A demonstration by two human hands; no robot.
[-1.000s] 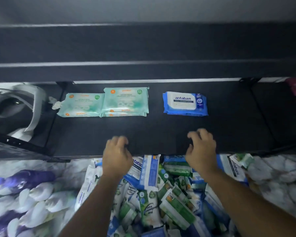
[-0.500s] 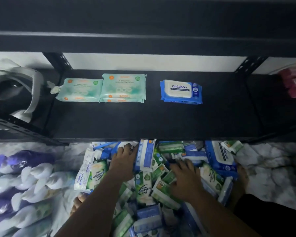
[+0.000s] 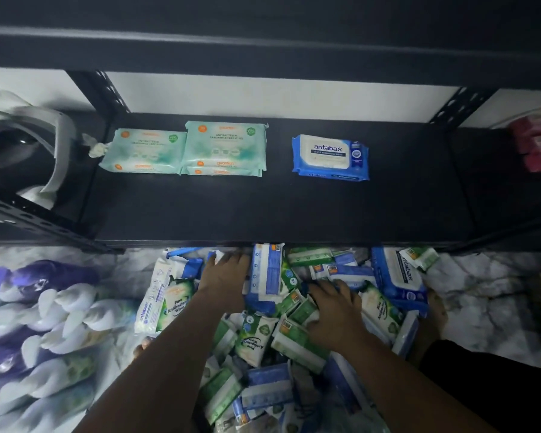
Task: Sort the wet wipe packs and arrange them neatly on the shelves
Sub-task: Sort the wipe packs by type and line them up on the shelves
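Fingers of the left hand (image 3: pixel 227 278) lie straight on the heap of wet wipe packs (image 3: pixel 263 389), beside an upended blue pack (image 3: pixel 265 273) (thumb hidden). The right hand (image 3: pixel 334 310) splays, relaxed, over green packs. Beyond, the black shelf (image 3: pixel 263 210) holds teal antibacterial packs (image 3: pixel 224 148) and one Antabax pack (image 3: pixel 330 157).

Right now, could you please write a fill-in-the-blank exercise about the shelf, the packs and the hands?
1. The antabax pack on the shelf is ____ in colour.
2. The mint-green packs lie on its ____ side.
3. The left hand and the right hand touch packs in the pile on the ____.
Missing words: blue; left; floor.
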